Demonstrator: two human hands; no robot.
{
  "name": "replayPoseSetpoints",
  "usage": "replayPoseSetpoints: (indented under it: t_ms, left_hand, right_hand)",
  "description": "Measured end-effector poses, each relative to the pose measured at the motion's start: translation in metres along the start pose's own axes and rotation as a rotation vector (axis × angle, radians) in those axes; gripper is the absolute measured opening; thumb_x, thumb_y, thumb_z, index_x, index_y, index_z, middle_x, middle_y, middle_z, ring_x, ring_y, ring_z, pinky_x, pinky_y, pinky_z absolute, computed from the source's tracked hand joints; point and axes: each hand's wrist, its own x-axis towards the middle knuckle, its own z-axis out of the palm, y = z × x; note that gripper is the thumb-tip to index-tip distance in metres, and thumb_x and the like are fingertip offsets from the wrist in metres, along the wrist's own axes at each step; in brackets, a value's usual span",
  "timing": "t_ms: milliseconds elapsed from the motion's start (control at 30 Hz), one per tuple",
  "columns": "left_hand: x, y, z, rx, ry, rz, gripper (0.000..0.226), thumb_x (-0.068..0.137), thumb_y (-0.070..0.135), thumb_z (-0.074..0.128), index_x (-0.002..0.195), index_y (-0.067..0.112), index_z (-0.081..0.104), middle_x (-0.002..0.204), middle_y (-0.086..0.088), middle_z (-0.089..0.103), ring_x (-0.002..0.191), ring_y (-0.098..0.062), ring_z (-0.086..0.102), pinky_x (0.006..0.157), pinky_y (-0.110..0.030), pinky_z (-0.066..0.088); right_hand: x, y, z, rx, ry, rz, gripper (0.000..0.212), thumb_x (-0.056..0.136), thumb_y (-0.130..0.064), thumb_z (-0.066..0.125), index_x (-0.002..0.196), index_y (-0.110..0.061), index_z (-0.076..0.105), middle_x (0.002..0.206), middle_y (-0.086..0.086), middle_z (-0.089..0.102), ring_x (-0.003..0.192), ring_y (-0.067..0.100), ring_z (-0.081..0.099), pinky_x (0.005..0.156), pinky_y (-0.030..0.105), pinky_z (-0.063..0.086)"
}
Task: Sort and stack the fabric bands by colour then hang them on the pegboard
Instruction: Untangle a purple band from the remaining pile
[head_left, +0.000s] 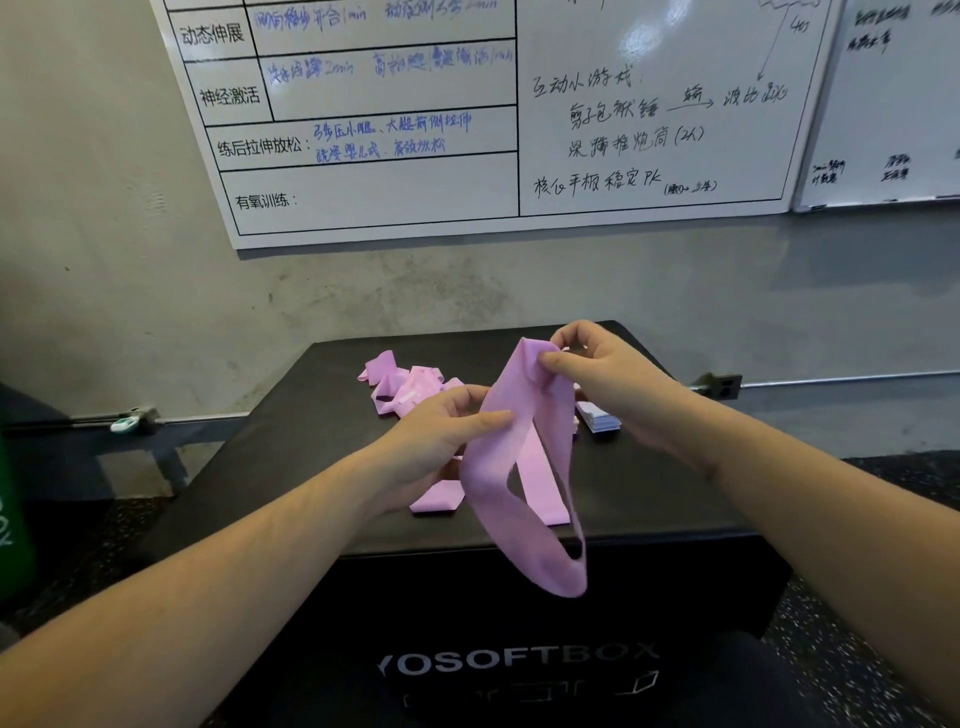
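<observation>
A pink fabric band (524, 499) hangs as a loop above the black soft box (291, 457). My right hand (602, 379) pinches the band's top end between thumb and fingers. My left hand (441, 441) grips the band's left edge lower down. The loop's bottom droops past the box's front edge. Flat pink bands (540, 483) lie on the box under the loop. A loose heap of pink bands (405, 384) sits at the back of the box. A small folded stack of pale lilac bands (600, 418) lies by my right wrist, partly hidden.
A whiteboard (415, 130) with handwriting hangs on the grey wall behind the box, with a second board (883, 104) at the right. A wall socket (724, 387) sits to the right. A green object (13, 519) stands at the left edge. No pegboard is in view.
</observation>
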Motion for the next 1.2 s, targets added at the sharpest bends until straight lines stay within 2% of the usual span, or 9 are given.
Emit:
replayPoseSetpoints:
  t_ms: [100, 233, 367, 467, 700, 867, 967, 1100, 1200]
  left_hand:
    - [0.000, -0.004, -0.001, 0.047, 0.022, -0.012, 0.008, 0.097, 0.023, 0.067, 0.105, 0.023, 0.068, 0.110, -0.010, 0.075, 0.092, -0.024, 0.067, 0.072, -0.031, 0.052]
    - [0.005, -0.007, -0.001, -0.034, 0.094, -0.034, 0.007, 0.101, 0.019, 0.060, 0.107, 0.018, 0.064, 0.102, -0.014, 0.072, 0.102, -0.039, 0.070, 0.088, -0.048, 0.054]
    - [0.008, -0.005, -0.002, -0.130, 0.202, 0.007, 0.015, 0.103, 0.015, 0.053, 0.103, 0.024, 0.064, 0.091, 0.001, 0.072, 0.079, -0.016, 0.068, 0.070, -0.032, 0.053]
    - [0.010, -0.002, -0.004, -0.209, 0.260, 0.031, 0.019, 0.103, 0.011, 0.050, 0.098, 0.022, 0.065, 0.093, -0.001, 0.069, 0.074, -0.016, 0.065, 0.064, -0.030, 0.051]
    - [0.010, 0.005, 0.002, -0.248, 0.257, 0.063, 0.024, 0.102, 0.003, 0.047, 0.097, 0.016, 0.067, 0.095, -0.008, 0.067, 0.080, -0.022, 0.061, 0.070, -0.032, 0.054]
    - [0.014, 0.008, 0.009, -0.207, 0.223, 0.065, 0.026, 0.101, 0.002, 0.046, 0.097, 0.016, 0.068, 0.080, -0.006, 0.065, 0.072, -0.020, 0.058, 0.063, -0.028, 0.052]
    - [0.014, 0.008, 0.012, -0.145, 0.167, 0.064, 0.026, 0.101, 0.002, 0.047, 0.099, 0.016, 0.069, 0.081, -0.011, 0.062, 0.073, -0.022, 0.057, 0.061, -0.027, 0.051]
    - [0.013, 0.005, 0.014, -0.051, 0.151, 0.110, 0.031, 0.100, 0.000, 0.046, 0.096, 0.020, 0.070, 0.087, -0.009, 0.067, 0.078, -0.025, 0.060, 0.067, -0.030, 0.052]
    - [0.013, 0.003, 0.012, -0.028, 0.182, 0.158, 0.033, 0.100, 0.001, 0.047, 0.111, 0.024, 0.068, 0.097, -0.001, 0.071, 0.085, -0.021, 0.065, 0.079, -0.040, 0.057]
  right_hand:
    - [-0.002, 0.001, -0.003, -0.063, 0.071, -0.091, 0.005, 0.097, -0.017, 0.060, 0.094, -0.017, 0.056, 0.081, -0.002, 0.067, 0.069, 0.007, 0.061, 0.068, 0.022, 0.048]
    - [-0.010, 0.003, -0.001, -0.103, 0.012, -0.156, 0.003, 0.095, -0.007, 0.053, 0.098, -0.007, 0.052, 0.071, 0.003, 0.060, 0.059, 0.009, 0.055, 0.057, 0.021, 0.045]
    - [-0.016, 0.011, 0.004, -0.197, -0.003, -0.207, 0.009, 0.090, -0.006, 0.055, 0.089, -0.015, 0.051, 0.078, -0.002, 0.050, 0.066, 0.008, 0.041, 0.062, 0.022, 0.035]
    - [-0.020, 0.019, 0.006, -0.180, -0.028, -0.184, 0.018, 0.088, -0.005, 0.060, 0.082, -0.018, 0.049, 0.078, -0.004, 0.049, 0.067, 0.011, 0.044, 0.064, 0.024, 0.037]
    - [-0.023, 0.048, 0.013, -0.342, -0.212, -0.001, 0.042, 0.078, -0.035, 0.081, 0.076, -0.023, 0.041, 0.069, -0.010, 0.042, 0.063, 0.007, 0.038, 0.071, 0.029, 0.042]
    - [-0.029, 0.052, 0.025, -0.141, -0.195, 0.128, 0.053, 0.078, -0.051, 0.080, 0.079, -0.022, 0.036, 0.069, -0.007, 0.037, 0.066, 0.012, 0.033, 0.063, 0.029, 0.030]
    - [-0.026, 0.055, 0.037, 0.208, -0.103, 0.228, 0.046, 0.083, -0.057, 0.073, 0.086, -0.021, 0.044, 0.074, -0.004, 0.047, 0.072, 0.015, 0.044, 0.071, 0.031, 0.038]
    - [-0.018, 0.056, 0.041, 0.393, -0.046, 0.203, 0.032, 0.083, -0.040, 0.079, 0.099, -0.024, 0.057, 0.090, 0.001, 0.066, 0.083, 0.018, 0.062, 0.066, 0.030, 0.047]
    - [-0.017, 0.057, 0.039, 0.379, -0.062, 0.136, 0.016, 0.085, -0.031, 0.079, 0.090, -0.022, 0.067, 0.094, 0.009, 0.074, 0.085, 0.021, 0.068, 0.072, 0.033, 0.051]
